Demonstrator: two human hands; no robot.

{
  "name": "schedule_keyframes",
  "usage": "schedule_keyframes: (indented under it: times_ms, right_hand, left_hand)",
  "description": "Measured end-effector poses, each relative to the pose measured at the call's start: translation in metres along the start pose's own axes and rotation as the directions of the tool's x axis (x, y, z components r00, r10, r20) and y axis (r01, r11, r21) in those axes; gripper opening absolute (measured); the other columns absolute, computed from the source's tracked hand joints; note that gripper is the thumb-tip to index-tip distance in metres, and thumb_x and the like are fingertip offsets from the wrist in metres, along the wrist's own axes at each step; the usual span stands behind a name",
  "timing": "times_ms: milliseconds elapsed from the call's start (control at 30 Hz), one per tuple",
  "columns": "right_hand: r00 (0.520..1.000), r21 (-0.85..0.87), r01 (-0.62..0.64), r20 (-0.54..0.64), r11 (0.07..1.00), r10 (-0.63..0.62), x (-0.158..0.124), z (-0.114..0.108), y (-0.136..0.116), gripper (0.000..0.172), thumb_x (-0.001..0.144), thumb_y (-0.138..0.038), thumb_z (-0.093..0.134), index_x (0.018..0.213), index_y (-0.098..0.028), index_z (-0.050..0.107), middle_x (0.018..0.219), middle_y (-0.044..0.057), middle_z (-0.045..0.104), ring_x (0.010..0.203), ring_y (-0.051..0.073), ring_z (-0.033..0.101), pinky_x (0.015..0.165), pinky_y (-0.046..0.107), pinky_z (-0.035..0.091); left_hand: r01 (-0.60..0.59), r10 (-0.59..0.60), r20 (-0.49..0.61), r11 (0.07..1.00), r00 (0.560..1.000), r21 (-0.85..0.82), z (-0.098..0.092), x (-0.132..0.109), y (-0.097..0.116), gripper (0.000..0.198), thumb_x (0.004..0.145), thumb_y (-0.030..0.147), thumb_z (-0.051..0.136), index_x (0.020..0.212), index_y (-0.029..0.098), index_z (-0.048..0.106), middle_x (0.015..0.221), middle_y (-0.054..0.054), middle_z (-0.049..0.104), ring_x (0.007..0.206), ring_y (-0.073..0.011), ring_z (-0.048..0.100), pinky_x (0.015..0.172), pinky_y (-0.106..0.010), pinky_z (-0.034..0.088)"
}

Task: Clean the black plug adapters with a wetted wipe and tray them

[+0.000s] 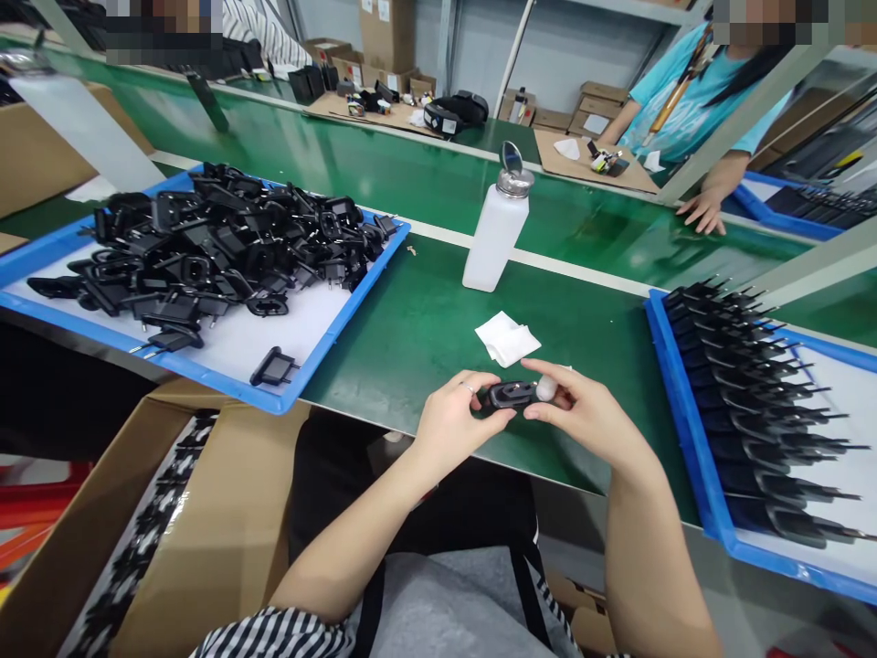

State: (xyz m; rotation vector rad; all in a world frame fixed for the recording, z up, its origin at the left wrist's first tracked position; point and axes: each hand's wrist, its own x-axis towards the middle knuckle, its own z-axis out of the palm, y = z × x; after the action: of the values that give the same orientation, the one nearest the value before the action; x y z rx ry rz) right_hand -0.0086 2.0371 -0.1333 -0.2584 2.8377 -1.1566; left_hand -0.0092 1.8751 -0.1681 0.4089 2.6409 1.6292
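Above the table's front edge, a small black plug adapter is held between my two hands. My left hand is closed on its left end, thumb and fingers pinching it. My right hand curls round the right end, with the thumb near its lower edge and the index finger stretched above it. Something white and rounded, like a finger cot or a wad, covers a fingertip there; I cannot tell which. Just beyond my hands lies a folded white cloth.
A blue tray at left holds a heap of black plug adapters. Another blue tray at right holds adapters in rows, pins outward. A white pump bottle stands behind the cloth. An open carton sits below left. Across the bench is a co-worker's hand.
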Motion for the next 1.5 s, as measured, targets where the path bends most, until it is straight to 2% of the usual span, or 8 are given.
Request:
schedule_keyframes:
  times_ms: [367, 633, 800, 1067, 1300, 1367, 1467, 1500]
  right_hand:
    - [0.982, -0.21, 0.028, 0.187, 0.977, 0.012, 0.011, -0.009, -0.01, 0.023, 0.065, -0.025, 0.06, 0.088, -0.022, 0.06, 0.066, -0.002, 0.059, 0.059, 0.013, 0.051, 0.053, 0.023, 0.037]
    - [0.947, -0.451, 0.048, 0.303, 0.891, 0.102, 0.02, -0.013, -0.028, 0.012, 0.065, -0.016, 0.057, 0.075, -0.023, 0.059, 0.064, -0.003, 0.06, 0.055, 0.012, 0.052, 0.046, 0.021, 0.03]
    - [0.942, -0.455, 0.072, 0.323, 0.888, 0.089, 0.022, -0.013, -0.03, 0.009, 0.066, -0.017, 0.057, 0.074, -0.021, 0.059, 0.065, -0.002, 0.062, 0.059, 0.014, 0.054, 0.048, 0.022, 0.031]
    - [0.957, -0.076, 0.023, 0.292, 0.997, 0.0, 0.015, -0.002, -0.001, 0.026, 0.066, -0.026, 0.059, 0.091, -0.021, 0.053, 0.071, -0.003, 0.06, 0.058, 0.011, 0.052, 0.053, 0.021, 0.037]
    - [0.995, -0.107, 0.04, -0.09, 0.993, -0.05, -0.051, -0.011, -0.019, 0.029, 0.065, -0.03, 0.06, 0.092, -0.024, 0.054, 0.069, -0.002, 0.059, 0.055, 0.012, 0.053, 0.053, 0.024, 0.043]
    - [0.883, -0.129, 0.026, -0.462, 0.991, -0.083, -0.092, -0.037, -0.028, 0.027, 0.064, -0.034, 0.059, 0.09, -0.028, 0.055, 0.075, -0.001, 0.059, 0.058, 0.015, 0.054, 0.053, 0.028, 0.044]
    - [0.211, -0.1, -0.057, -0.974, 0.993, -0.086, -0.155, -0.083, -0.019, 0.026, 0.062, -0.036, 0.059, 0.087, -0.03, 0.055, 0.069, 0.0, 0.053, 0.051, 0.016, 0.05, 0.049, 0.032, 0.042]
    - [0.087, -0.04, -0.118, -0.996, 0.992, -0.029, -0.172, -0.097, -0.009, 0.028, 0.061, -0.034, 0.059, 0.089, -0.03, 0.055, 0.067, 0.0, 0.05, 0.05, 0.016, 0.049, 0.05, 0.033, 0.042]
  left_hand:
    - [-0.019, -0.043, 0.199, 0.953, 0.979, 0.301, -0.018, 0.009, 0.019, 0.026, 0.067, 0.036, 0.056, 0.086, 0.018, 0.058, 0.083, -0.003, 0.059, 0.068, -0.0146, 0.055, 0.062, -0.026, 0.044]
    - [-0.038, -0.41, 0.471, 0.721, 0.781, 0.692, -0.022, 0.051, 0.069, 0.002, 0.062, 0.017, 0.06, 0.062, 0.016, 0.061, 0.055, -0.003, 0.056, 0.056, -0.0178, 0.056, 0.046, -0.023, 0.037]
    - [-0.065, -0.346, 0.487, 0.759, 0.802, 0.647, -0.024, 0.048, 0.057, 0.007, 0.063, 0.023, 0.061, 0.062, 0.016, 0.06, 0.058, -0.002, 0.056, 0.056, -0.0164, 0.055, 0.048, -0.023, 0.037]
    - [-0.083, -0.008, 0.311, 0.956, 0.95, 0.28, -0.015, 0.015, 0.002, 0.028, 0.065, 0.03, 0.06, 0.091, 0.02, 0.058, 0.078, 0.0, 0.052, 0.06, -0.0096, 0.053, 0.06, -0.022, 0.044]
    - [-0.244, 0.16, 0.372, 0.951, 0.914, 0.19, -0.022, 0.004, -0.019, 0.036, 0.066, 0.028, 0.057, 0.101, 0.019, 0.053, 0.098, -0.003, 0.054, 0.087, -0.0146, 0.052, 0.077, -0.026, 0.042]
    - [-0.274, 0.181, 0.413, 0.945, 0.892, 0.177, -0.029, 0.004, -0.024, 0.031, 0.068, 0.031, 0.053, 0.098, 0.02, 0.055, 0.1, -0.003, 0.055, 0.089, -0.0148, 0.053, 0.078, -0.026, 0.043]
    - [-0.33, 0.213, 0.454, 0.923, 0.865, 0.197, -0.033, 0.007, -0.032, 0.031, 0.068, 0.039, 0.051, 0.095, 0.023, 0.057, 0.1, -0.002, 0.057, 0.093, -0.0169, 0.052, 0.081, -0.029, 0.042]
    - [-0.344, 0.223, 0.45, 0.915, 0.865, 0.209, -0.033, 0.008, -0.035, 0.032, 0.068, 0.041, 0.05, 0.094, 0.024, 0.057, 0.099, -0.001, 0.058, 0.093, -0.0174, 0.052, 0.08, -0.029, 0.043]
